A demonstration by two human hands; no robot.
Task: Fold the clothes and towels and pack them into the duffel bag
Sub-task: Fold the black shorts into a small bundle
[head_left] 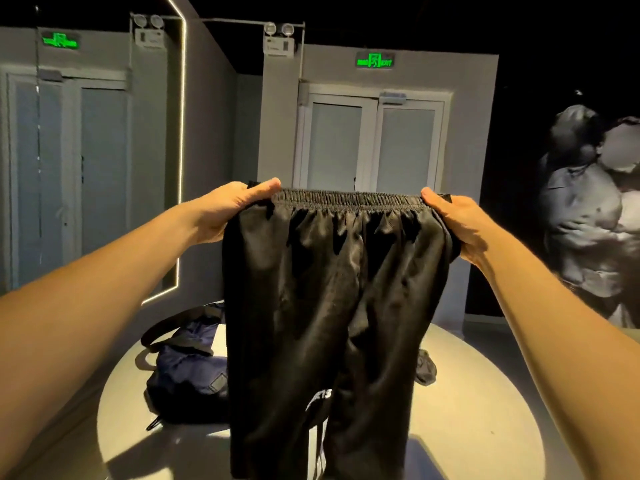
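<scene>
A pair of black shorts (325, 306) with an elastic waistband hangs upright in front of me, its legs dangling down over the round table (485, 393). My left hand (228, 209) grips the left end of the waistband and my right hand (457, 220) grips the right end, stretching it flat. White lettering shows low on one leg. A dark navy duffel bag (187, 372) with a black strap lies on the table behind the shorts to the left, partly hidden by them.
Another small dark garment (426, 368) peeks out on the table right of the shorts. Grey walls with double doors (372, 143) and green exit signs stand behind, and a lit strip runs along the left wall. A dark mural covers the right wall.
</scene>
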